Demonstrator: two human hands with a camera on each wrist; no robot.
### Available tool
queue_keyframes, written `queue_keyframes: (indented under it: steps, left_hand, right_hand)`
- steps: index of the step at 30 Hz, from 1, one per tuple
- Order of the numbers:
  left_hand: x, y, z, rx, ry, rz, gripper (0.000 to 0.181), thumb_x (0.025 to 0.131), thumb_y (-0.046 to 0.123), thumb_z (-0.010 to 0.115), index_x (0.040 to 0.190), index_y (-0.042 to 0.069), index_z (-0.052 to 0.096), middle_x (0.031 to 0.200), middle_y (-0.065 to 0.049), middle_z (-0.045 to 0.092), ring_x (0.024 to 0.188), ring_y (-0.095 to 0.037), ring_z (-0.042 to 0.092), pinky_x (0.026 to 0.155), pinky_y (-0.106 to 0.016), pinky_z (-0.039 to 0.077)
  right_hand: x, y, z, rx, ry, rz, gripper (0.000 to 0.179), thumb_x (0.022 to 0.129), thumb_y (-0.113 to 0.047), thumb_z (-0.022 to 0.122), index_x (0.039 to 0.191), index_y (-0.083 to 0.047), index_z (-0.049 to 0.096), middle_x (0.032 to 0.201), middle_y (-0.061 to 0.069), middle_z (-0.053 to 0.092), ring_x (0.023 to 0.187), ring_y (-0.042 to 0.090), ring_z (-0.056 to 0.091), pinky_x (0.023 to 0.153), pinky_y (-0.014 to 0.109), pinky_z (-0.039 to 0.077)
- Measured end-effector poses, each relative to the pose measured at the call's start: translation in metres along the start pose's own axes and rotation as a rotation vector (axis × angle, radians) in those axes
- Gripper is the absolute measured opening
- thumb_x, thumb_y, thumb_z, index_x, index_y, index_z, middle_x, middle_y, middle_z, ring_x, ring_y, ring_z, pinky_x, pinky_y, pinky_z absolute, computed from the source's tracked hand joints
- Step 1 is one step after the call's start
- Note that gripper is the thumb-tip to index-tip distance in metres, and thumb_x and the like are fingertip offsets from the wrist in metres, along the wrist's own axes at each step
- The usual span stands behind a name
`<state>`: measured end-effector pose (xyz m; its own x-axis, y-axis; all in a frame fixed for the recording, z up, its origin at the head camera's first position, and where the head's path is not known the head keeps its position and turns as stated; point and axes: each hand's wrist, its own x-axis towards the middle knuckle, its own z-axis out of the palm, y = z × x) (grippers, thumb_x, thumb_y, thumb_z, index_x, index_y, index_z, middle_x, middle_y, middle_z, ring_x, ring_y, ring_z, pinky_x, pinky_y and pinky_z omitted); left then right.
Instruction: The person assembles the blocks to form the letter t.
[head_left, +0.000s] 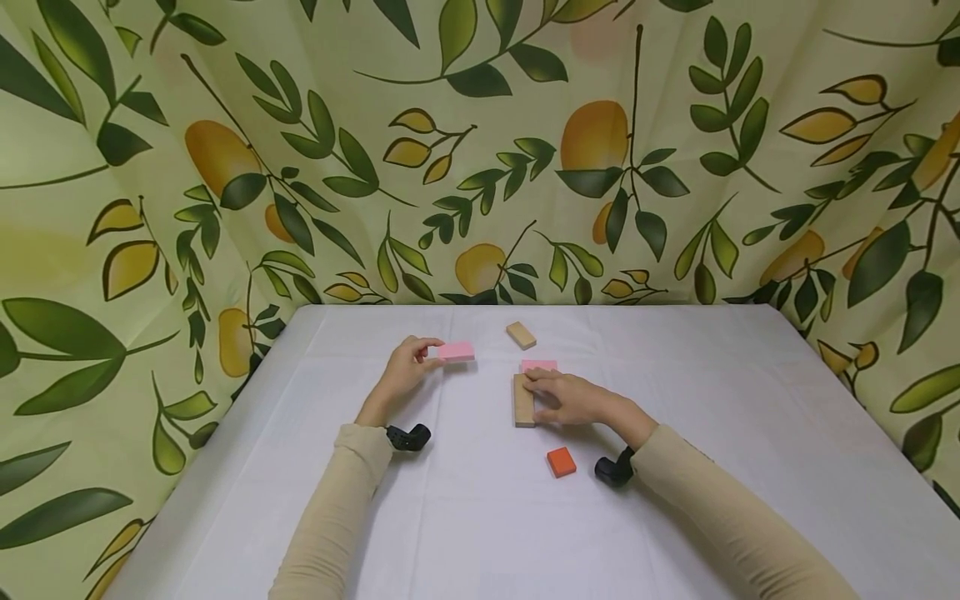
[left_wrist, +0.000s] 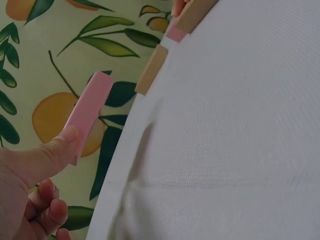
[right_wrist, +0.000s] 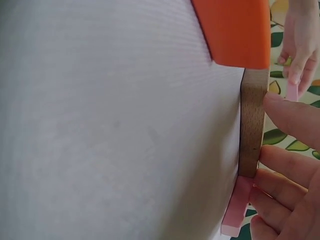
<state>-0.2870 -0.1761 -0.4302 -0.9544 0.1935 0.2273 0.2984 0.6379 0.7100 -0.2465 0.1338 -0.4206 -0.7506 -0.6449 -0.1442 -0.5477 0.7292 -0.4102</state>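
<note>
My left hand (head_left: 405, 367) pinches a pink block (head_left: 457, 352) by one end between thumb and fingers, held above the table with its shadow below. On the right, my right hand (head_left: 573, 397) rests its fingers against a long wooden block (head_left: 523, 402). In the right wrist view, the thumb tip and forefinger touch the wooden block (right_wrist: 252, 125), and other fingers reach a second pink block (right_wrist: 237, 207). That pink block lies across the far end of the wooden one, partly hidden by the hand in the head view.
A smaller wooden block (head_left: 521, 335) lies farther back on the white-covered table (head_left: 255, 467). An orange-red block (head_left: 561, 462) sits nearer, below the right hand. A leaf-and-fruit patterned curtain (head_left: 480, 167) hangs behind the table and along its sides.
</note>
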Motion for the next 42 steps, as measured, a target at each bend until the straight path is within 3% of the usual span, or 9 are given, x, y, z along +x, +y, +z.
queue_keyframes:
  steps: [21, 30, 42]
  left_hand:
    - [0.001, 0.012, 0.016, -0.028, -0.023, -0.022, 0.033, 0.083, 0.011, 0.073, 0.115, 0.002, 0.068, 0.084, -0.010, 0.046, 0.078, -0.018, 0.041, 0.066, -0.022, 0.031]
    - [0.002, 0.015, 0.023, -0.044, -0.036, 0.025, 0.031, 0.084, 0.007, 0.071, 0.114, 0.001, 0.067, 0.082, -0.009, 0.047, 0.076, -0.018, 0.041, 0.068, -0.021, 0.031]
    - [0.003, 0.020, 0.033, -0.058, -0.045, 0.027, 0.032, 0.083, 0.009, 0.073, 0.114, 0.003, 0.068, 0.084, -0.013, 0.049, 0.076, -0.018, 0.043, 0.068, -0.021, 0.032]
  right_hand:
    - [-0.001, 0.000, 0.000, -0.011, 0.018, -0.026, 0.058, 0.090, -0.026, 0.066, 0.139, -0.001, 0.049, 0.155, 0.019, 0.037, 0.144, 0.037, 0.034, 0.116, 0.053, 0.032]
    - [-0.001, 0.000, 0.000, -0.001, 0.032, -0.033, 0.058, 0.089, -0.025, 0.067, 0.138, 0.000, 0.050, 0.154, 0.019, 0.038, 0.144, 0.037, 0.035, 0.117, 0.053, 0.032]
    - [-0.001, -0.002, 0.000, 0.000, 0.018, -0.024, 0.059, 0.090, -0.024, 0.067, 0.140, 0.000, 0.048, 0.155, 0.020, 0.036, 0.144, 0.038, 0.034, 0.116, 0.053, 0.032]
